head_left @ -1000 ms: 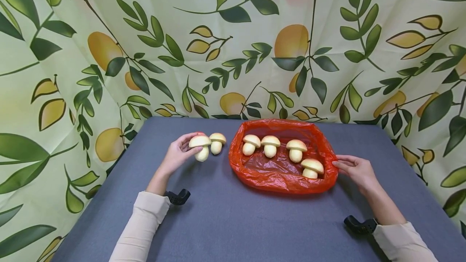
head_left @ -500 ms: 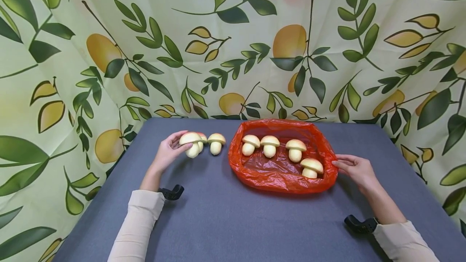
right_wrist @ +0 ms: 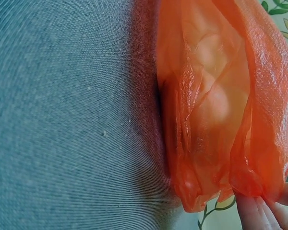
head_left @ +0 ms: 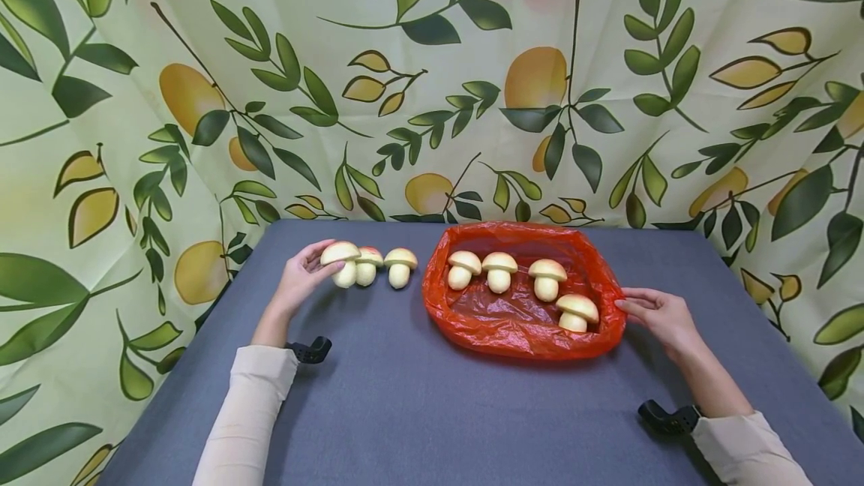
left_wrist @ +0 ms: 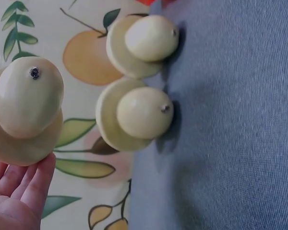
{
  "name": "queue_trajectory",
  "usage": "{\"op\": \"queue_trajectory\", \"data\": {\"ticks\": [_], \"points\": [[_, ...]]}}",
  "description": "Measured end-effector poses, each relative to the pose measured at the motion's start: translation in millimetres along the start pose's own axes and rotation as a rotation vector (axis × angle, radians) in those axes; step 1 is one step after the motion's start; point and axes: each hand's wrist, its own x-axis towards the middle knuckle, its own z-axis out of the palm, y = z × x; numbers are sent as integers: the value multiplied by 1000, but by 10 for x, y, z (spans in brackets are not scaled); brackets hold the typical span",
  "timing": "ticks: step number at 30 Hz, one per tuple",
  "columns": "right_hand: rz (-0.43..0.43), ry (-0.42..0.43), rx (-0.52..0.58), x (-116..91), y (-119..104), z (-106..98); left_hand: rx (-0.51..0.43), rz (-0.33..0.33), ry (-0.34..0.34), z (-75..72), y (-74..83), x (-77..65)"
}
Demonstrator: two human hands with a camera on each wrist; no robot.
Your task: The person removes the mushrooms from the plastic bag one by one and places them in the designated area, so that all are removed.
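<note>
At the far left of the table, my left hand (head_left: 300, 276) grips a toy mushroom (head_left: 340, 252) with a pale cap and a stubby cream stem. Seen in the left wrist view, that mushroom (left_wrist: 29, 98) shows a dark spot on its stem end. Just right of it stand two more mushrooms, a nearer one (head_left: 368, 256) with a reddish cap and another (head_left: 400, 258). My right hand (head_left: 664, 319) pinches the right rim of a red plastic bag (head_left: 520, 341). Several mushrooms, one of them a mushroom (head_left: 547, 270) near the middle, are inside the open bag.
A blue-grey cloth covers the table (head_left: 459, 426). Behind and to the left hangs a curtain (head_left: 472, 58) printed with leaves and fruit. A black wrist camera (head_left: 312, 350) sticks out from the left sleeve, and another camera (head_left: 667, 417) from the right.
My left hand has moved left with its mushroom, away from the bag, uncovering the reddish-capped mushroom behind it. The right hand keeps its hold on the bag's rim.
</note>
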Motion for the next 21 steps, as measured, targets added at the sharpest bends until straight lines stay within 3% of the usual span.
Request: {"op": "queue_trajectory", "data": {"ticks": [11, 21], "points": [[11, -3, -4, 3, 16, 8, 3, -39, 24, -78, -73, 71], [9, -10, -8, 15, 3, 6, -26, -27, 40, -114, -210, 173]]}}
